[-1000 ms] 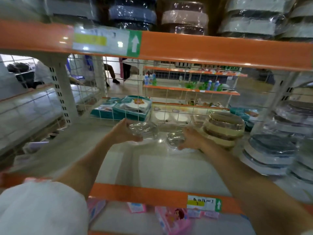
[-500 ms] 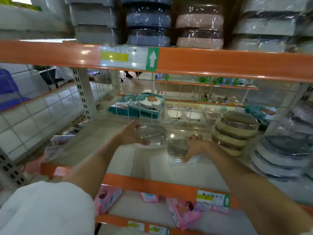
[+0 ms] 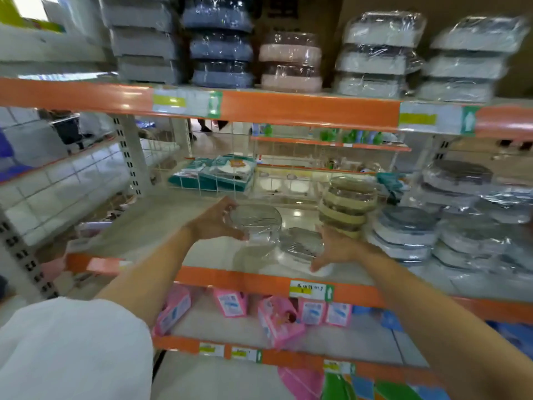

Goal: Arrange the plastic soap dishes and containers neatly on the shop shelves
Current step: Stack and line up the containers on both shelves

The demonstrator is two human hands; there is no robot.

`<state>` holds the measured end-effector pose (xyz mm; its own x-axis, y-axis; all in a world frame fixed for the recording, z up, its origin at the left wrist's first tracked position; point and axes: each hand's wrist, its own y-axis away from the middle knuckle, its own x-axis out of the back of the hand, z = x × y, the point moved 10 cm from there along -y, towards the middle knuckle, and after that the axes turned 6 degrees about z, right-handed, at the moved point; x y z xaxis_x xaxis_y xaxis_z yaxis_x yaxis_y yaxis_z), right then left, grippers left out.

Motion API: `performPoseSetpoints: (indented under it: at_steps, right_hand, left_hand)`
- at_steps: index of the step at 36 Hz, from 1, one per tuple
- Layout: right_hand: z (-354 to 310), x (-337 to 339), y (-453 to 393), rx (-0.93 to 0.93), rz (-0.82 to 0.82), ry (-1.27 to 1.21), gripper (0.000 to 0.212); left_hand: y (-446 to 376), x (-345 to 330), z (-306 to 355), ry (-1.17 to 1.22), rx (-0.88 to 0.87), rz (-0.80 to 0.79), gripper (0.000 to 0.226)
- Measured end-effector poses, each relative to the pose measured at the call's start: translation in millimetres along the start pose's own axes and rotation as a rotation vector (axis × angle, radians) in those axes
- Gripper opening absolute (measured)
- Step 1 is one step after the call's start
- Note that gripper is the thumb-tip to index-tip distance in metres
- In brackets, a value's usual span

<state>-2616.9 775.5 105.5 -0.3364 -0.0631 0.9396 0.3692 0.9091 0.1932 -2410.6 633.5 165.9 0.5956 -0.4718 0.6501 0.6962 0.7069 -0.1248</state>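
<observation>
The left hand [image 3: 215,222] grips a clear oval soap dish [image 3: 255,223] above the shelf [image 3: 161,226], long axis left-right. The right hand [image 3: 334,248], fingers spread, holds another dish [image 3: 301,243] near the front edge.

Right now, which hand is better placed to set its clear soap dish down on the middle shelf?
Probably the right hand: its clear dish already sits low on the middle shelf. The left hand holds the other clear dish raised above the shelf.
</observation>
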Motion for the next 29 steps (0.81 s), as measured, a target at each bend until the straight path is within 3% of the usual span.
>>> performPoseSetpoints:
  at_steps: [2, 6, 7, 10, 13, 22, 27, 29]
  right_hand:
    - [19, 6, 20, -0.028, 0.021, -0.091, 0.142]
    - [58, 23, 64, -0.072, 0.11, -0.172, 0.151]
    - [60, 32, 83, -0.097, 0.129, -0.157, 0.147]
    - [74, 54, 137, -0.2, 0.16, -0.088, 0.101]
    - [94, 75, 178, -0.256, 0.234, -0.082, 0.09]
    - [130, 146, 289, -0.295, 0.388, -0.084, 0.096]
    - [141, 191, 330, -0.309, 0.465, -0.124, 0.134]
    - [146, 210, 342, -0.313, 0.524, -0.154, 0.113]
  left_hand:
    - [9, -12, 17, 0.0, -0.003, -0.023, 0.062]
    - [29, -33, 57, -0.014, -0.038, -0.059, 0.062]
    - [34, -39, 68, -0.021, -0.046, -0.07, 0.063]
    - [49, -57, 105, -0.049, -0.076, -0.113, 0.081]
    - [61, -74, 150, -0.06, -0.121, -0.152, 0.085]
    - [96, -117, 292, 0.059, -0.272, -0.295, 0.07]
    - [104, -113, 367, 0.119, -0.346, -0.298, 0.06]
    - [102, -108, 390, 0.163, -0.366, -0.291, 0.065]
